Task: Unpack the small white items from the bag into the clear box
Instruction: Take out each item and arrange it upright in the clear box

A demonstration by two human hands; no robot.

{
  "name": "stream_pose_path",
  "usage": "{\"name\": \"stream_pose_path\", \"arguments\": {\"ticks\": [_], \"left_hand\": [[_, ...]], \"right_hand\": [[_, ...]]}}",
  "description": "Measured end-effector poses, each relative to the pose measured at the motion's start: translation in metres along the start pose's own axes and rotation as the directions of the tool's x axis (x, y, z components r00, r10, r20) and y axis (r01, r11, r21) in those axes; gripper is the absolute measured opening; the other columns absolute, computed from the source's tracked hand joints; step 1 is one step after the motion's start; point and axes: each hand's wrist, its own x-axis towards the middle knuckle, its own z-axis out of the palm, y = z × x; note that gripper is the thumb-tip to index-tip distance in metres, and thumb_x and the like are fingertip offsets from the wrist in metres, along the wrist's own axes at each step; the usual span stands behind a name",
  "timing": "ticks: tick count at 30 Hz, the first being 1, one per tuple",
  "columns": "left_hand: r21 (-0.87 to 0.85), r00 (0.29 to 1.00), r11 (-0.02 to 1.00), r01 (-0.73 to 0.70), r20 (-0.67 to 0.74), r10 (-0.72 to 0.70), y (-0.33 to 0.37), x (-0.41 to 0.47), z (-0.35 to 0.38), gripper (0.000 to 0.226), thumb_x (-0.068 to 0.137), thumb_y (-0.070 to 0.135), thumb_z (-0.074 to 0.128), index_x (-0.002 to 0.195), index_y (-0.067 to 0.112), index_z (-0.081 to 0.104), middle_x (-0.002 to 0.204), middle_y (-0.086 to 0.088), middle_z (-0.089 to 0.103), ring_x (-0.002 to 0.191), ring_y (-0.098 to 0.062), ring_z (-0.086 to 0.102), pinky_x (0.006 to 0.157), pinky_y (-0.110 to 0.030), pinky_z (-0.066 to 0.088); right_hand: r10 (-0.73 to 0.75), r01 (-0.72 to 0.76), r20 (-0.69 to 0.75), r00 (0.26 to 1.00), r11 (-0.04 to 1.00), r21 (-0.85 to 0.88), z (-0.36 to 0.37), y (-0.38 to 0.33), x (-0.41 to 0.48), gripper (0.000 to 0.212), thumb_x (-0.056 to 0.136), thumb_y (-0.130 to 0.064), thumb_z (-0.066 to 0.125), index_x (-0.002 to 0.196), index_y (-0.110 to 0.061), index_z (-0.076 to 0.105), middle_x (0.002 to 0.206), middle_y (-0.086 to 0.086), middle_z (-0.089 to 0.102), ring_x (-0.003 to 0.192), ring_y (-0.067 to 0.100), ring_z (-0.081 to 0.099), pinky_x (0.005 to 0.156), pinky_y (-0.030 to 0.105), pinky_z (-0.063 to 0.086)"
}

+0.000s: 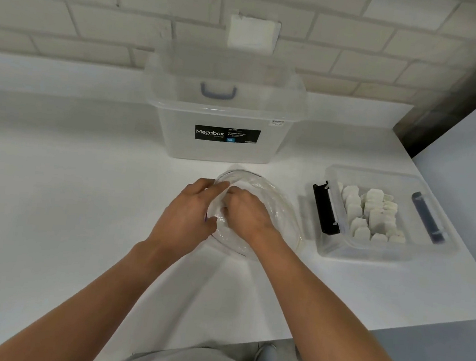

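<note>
Tearing looms: left hand [188,212] and right hand [246,212] both pinch crinkly clear plastic bag [276,210], so hard tugging could scatter contents.

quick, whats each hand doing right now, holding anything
Left hand: grips the clear bag at its mouth.
Right hand: reaching into the bag, fingers curled; its hold cannot be told.

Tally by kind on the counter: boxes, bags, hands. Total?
clear boxes: 2 (Megabox box, small box)
clear bag: 1
hands: 2 (left hand, right hand)
Total: 5
The small white items in the small box overlap, so there is no exact count and they are left out of the total.
</note>
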Motion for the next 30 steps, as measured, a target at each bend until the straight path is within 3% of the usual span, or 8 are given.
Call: {"name": "stream_pose_path", "arguments": {"ticks": [3, 9, 13, 18, 21, 24, 27, 30], "left_hand": [[0.001, 1.000, 1.000, 0.004, 0.008, -0.004, -0.002, 0.000, -0.001, 0.076, 0.079, 0.003, 0.071, 0.148, 0.026, 0.049, 0.141, 0.000, 0.051, 0.117, -0.024, 0.057, 0.089, -0.041, 0.057], [0.041, 1.000, 0.999, 0.029, 0.003, -0.030, 0.002, 0.004, -0.001, 0.073, 0.084, 0.009, 0.071, 0.150, 0.025, 0.045, 0.145, -0.001, 0.045, 0.106, -0.026, 0.062, 0.091, -0.042, 0.055], [0.059, 1.000, 0.998, 0.002, -0.014, -0.001, 0.004, 0.007, -0.001, 0.067, 0.086, 0.015, 0.072, 0.148, 0.025, 0.048, 0.146, -0.002, 0.043, 0.127, -0.025, 0.051, 0.098, -0.044, 0.052], [-0.007, 0.995, 0.997, -0.080, -0.052, 0.080, 0.019, 0.003, -0.009, 0.052, 0.088, 0.032, 0.075, 0.138, 0.034, 0.059, 0.153, 0.003, 0.036, 0.141, -0.020, 0.032, 0.103, -0.025, 0.036], [-0.052, 0.984, 0.989, -0.140, -0.121, 0.133, 0.034, 0.000, -0.017, 0.044, 0.086, 0.038, 0.077, 0.129, 0.034, 0.066, 0.149, 0.009, 0.040, 0.136, -0.014, 0.036, 0.099, -0.008, 0.027], [-0.094, 0.973, 0.979, -0.181, -0.160, 0.165, 0.055, 0.001, -0.021, 0.038, 0.085, 0.042, 0.077, 0.122, 0.034, 0.070, 0.134, 0.014, 0.049, 0.119, -0.007, 0.043, 0.092, 0.001, 0.027], [-0.174, 0.976, 0.962, -0.208, -0.095, 0.194, 0.077, 0.003, -0.018, 0.036, 0.083, 0.046, 0.077, 0.118, 0.040, 0.070, 0.118, 0.020, 0.057, 0.107, 0.001, 0.050, 0.084, -0.005, 0.035], [-0.346, 0.983, 0.923, -0.170, 0.013, 0.186, 0.101, 0.006, -0.008, 0.031, 0.082, 0.037, 0.082, 0.102, 0.053, 0.065, 0.095, 0.023, 0.063, 0.088, 0.000, 0.059, 0.070, -0.012, 0.043]], "right_hand": [[-0.022, 0.021, -0.010, 1.000, 0.997, -0.069, 0.004, 0.001, 0.000, 0.020, 0.091, -0.001, 0.058, 0.106, -0.005, 0.070, 0.115, 0.009, 0.063, 0.096, 0.032, 0.064, 0.067, 0.037, 0.053], [0.007, -0.008, -0.055, 0.998, 1.000, -0.015, -0.015, -0.003, -0.019, 0.025, 0.088, 0.000, 0.051, 0.111, -0.007, 0.058, 0.098, 0.012, 0.064, 0.085, 0.038, 0.064, 0.062, 0.036, 0.040], [0.046, -0.032, -0.182, 0.982, 0.996, 0.081, -0.038, 0.005, -0.046, 0.023, 0.090, 0.001, 0.048, 0.108, -0.011, 0.056, 0.089, 0.008, 0.065, 0.075, 0.039, 0.061, 0.063, 0.041, 0.049], [0.108, 0.029, -0.361, 0.926, 0.935, 0.354, -0.075, 0.021, -0.082, 0.018, 0.104, -0.015, 0.051, 0.108, -0.014, 0.068, 0.089, 0.000, 0.072, 0.080, 0.024, 0.068, 0.072, 0.040, 0.055], [0.084, 0.111, -0.406, 0.910, 0.894, 0.433, -0.099, 0.030, -0.101, 0.019, 0.104, -0.014, 0.053, 0.110, -0.013, 0.072, 0.094, -0.002, 0.072, 0.080, 0.015, 0.069, 0.076, 0.036, 0.057], [-0.075, 0.195, -0.427, 0.901, 0.950, 0.245, -0.123, 0.042, -0.116, 0.019, 0.100, -0.010, 0.060, 0.113, -0.015, 0.073, 0.096, -0.002, 0.070, 0.081, 0.018, 0.067, 0.074, 0.034, 0.054], [-0.235, 0.238, -0.320, 0.918, 0.971, -0.030, -0.144, 0.052, -0.126, 0.030, 0.090, -0.001, 0.066, 0.114, -0.018, 0.072, 0.092, 0.000, 0.065, 0.081, 0.025, 0.065, 0.061, 0.043, 0.056], [-0.287, 0.262, -0.289, 0.913, 0.957, -0.124, -0.161, 0.060, -0.134, 0.034, 0.086, 0.002, 0.067, 0.113, -0.018, 0.071, 0.091, 0.001, 0.064, 0.080, 0.026, 0.062, 0.056, 0.043, 0.054]]}}
